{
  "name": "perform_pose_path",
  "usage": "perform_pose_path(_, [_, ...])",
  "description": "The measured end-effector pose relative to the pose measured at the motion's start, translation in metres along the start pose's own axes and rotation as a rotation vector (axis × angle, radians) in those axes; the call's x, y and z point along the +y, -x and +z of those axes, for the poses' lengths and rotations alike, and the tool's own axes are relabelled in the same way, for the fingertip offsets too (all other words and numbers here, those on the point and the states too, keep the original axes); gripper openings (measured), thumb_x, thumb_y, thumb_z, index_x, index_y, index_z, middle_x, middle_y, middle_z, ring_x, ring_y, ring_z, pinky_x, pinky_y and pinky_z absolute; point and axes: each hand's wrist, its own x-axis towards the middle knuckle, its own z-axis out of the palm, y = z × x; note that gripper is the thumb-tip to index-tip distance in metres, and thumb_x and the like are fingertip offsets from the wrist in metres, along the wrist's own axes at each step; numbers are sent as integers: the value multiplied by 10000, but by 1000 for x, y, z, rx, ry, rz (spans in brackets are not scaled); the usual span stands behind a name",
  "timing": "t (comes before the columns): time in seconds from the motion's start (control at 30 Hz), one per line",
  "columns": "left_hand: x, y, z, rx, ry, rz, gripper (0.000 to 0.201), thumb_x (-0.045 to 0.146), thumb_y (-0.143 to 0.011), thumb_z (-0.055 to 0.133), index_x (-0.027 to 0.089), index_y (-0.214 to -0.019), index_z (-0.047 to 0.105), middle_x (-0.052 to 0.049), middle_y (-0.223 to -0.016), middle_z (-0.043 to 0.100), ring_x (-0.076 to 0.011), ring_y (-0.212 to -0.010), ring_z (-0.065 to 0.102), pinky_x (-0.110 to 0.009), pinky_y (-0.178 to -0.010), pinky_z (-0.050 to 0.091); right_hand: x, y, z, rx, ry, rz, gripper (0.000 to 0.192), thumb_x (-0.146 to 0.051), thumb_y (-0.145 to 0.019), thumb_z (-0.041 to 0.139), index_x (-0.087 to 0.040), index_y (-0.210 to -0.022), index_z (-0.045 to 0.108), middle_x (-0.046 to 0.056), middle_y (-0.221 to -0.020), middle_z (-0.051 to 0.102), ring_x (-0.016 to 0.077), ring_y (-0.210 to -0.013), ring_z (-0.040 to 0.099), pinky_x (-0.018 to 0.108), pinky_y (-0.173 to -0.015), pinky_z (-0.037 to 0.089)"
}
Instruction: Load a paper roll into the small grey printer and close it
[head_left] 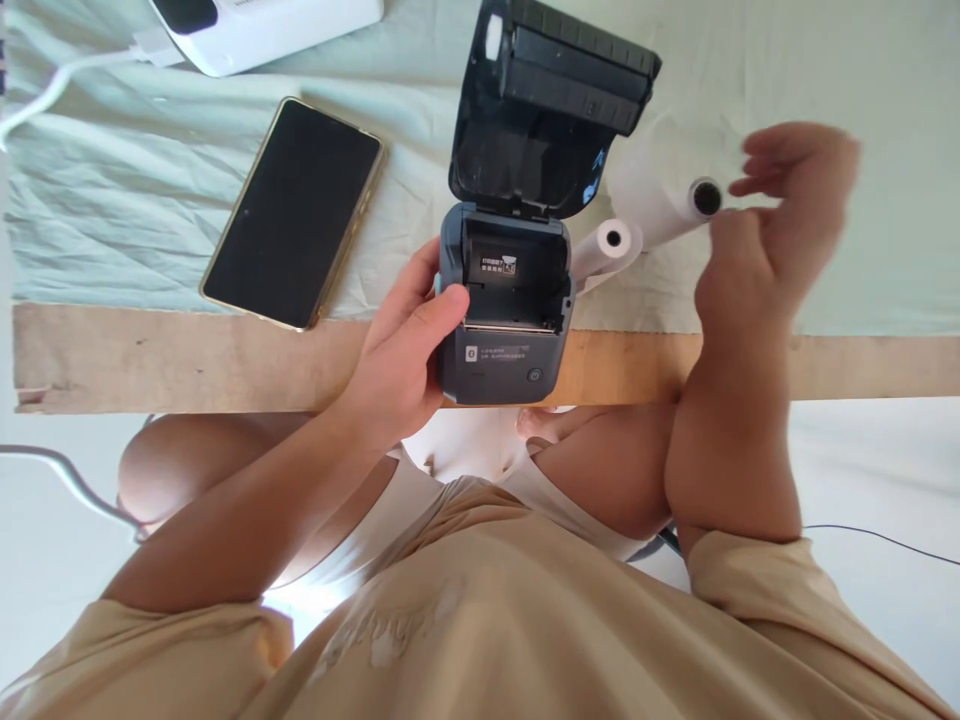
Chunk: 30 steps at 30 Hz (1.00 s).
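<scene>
At the near edge of the surface (pixel 150 355), seen from the head camera, a small dark printer (pixel 504 318) sits with its lid (pixel 544 100) thrown back and its paper bay bare. The left hand (pixel 409 345) grips the printer's left side, thumb across the front corner, steadying it. The right hand (pixel 780 230) is raised beside a paper roll (pixel 694 205), fingers loosely spread; motion blur hides whether they pinch the roll or only touch it, so I cannot tell. A second roll (pixel 607 245) lies just beside the printer's right side.

To seat a roll well, I judge it best to keep the left grip firm, bring the roll in square to the bay and leave its loose end toward the front slot.

A phone (pixel 296 215) lies face-up to the left. A white device (pixel 255 25) with its cable is cut off at the top edge. The label inside the bay is too small to read.
</scene>
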Motion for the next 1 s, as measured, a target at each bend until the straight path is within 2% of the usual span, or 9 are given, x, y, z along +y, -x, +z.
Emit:
perform_pose_path(0.13, [-1, -1, -1, -28, -8, 11, 393, 454, -939, 850, 245, -1253, 738, -51, -1385, 815, -383, -1515, 692, -465, -1095, 717, 18, -5, 8, -253, 83, 145, 664, 46, -728, 617, -282, -1302, 676, 62, -1239, 670, 194, -995, 621, 392, -864, 560])
perform_pose_path(0.23, [-2, -1, -1, -46, -13, -2, 424, 437, -954, 837, 250, -1316, 718, -63, -1370, 816, -384, -1535, 676, -499, -1144, 697, 19, -8, 7, -343, 125, 205, 641, 30, -765, 720, -270, -1327, 654, 72, -1283, 620, 180, -976, 605, 397, -860, 568])
perform_pose_path(0.33, [-2, 0, -2, -43, 3, -12, 430, 418, -975, 822, 245, -1350, 704, -71, -1316, 826, -382, -1528, 683, -505, -1153, 691, 19, -9, 5, -331, 28, 237, 684, -13, -770, 728, -292, -1379, 591, 17, -1145, 620, 148, -867, 599, 402, -858, 577])
perform_pose_path(0.43, [-2, 1, -3, -58, 41, -12, 397, 407, -988, 820, 236, -1330, 711, -69, -1255, 838, -368, -1491, 713, -488, -1136, 699, 23, -9, 6, -219, -287, 324, 850, -87, -729, 696, -382, -1484, 440, -32, -1071, 631, 152, -856, 663, 357, -776, 586])
perform_pose_path(0.6, [-2, 2, -4, -59, 47, 6, 368, 389, -976, 834, 238, -1295, 727, -46, -1244, 842, -338, -1434, 751, -450, -1109, 706, 48, -16, 8, -140, -805, 677, 438, -368, -833, 617, -308, -1263, 557, 53, -1220, 656, 213, -1066, 754, 337, -698, 602])
perform_pose_path(0.7, [-2, 2, -3, -60, 15, -7, 397, 426, -977, 822, 254, -1321, 723, -51, -1302, 834, -351, -1442, 742, -459, -1100, 707, 77, -22, 14, -167, -744, 697, 319, -331, -880, 607, -281, -1192, 566, 102, -1278, 656, 217, -1007, 730, 376, -698, 617])
perform_pose_path(0.8, [-2, 3, -4, -73, 0, -16, 463, 479, -972, 822, 262, -1367, 711, -69, -1337, 827, -373, -1461, 725, -486, -1104, 702, 98, -23, 24, -92, -630, 660, 308, -263, -909, 594, -284, -1217, 577, 136, -1355, 682, 224, -984, 719, 418, -748, 645])
perform_pose_path(0.9, [-2, 3, -5, -68, -21, -18, 496, 475, -968, 832, 267, -1399, 703, -72, -1332, 824, -373, -1472, 718, -482, -1111, 697, 103, -20, 30, -78, -612, 659, 288, -271, -954, 606, -287, -1241, 598, 136, -1413, 709, 257, -1098, 760, 494, -872, 679])
perform_pose_path(1.0, [-1, 4, -4, -51, -34, -4, 471, 476, -965, 842, 256, -1363, 717, -79, -1317, 824, -365, -1445, 735, -470, -1102, 702, 98, -16, 32, -176, -622, 656, 235, -377, -1033, 589, -280, -1247, 598, 141, -1362, 755, 291, -1183, 785, 549, -942, 691])
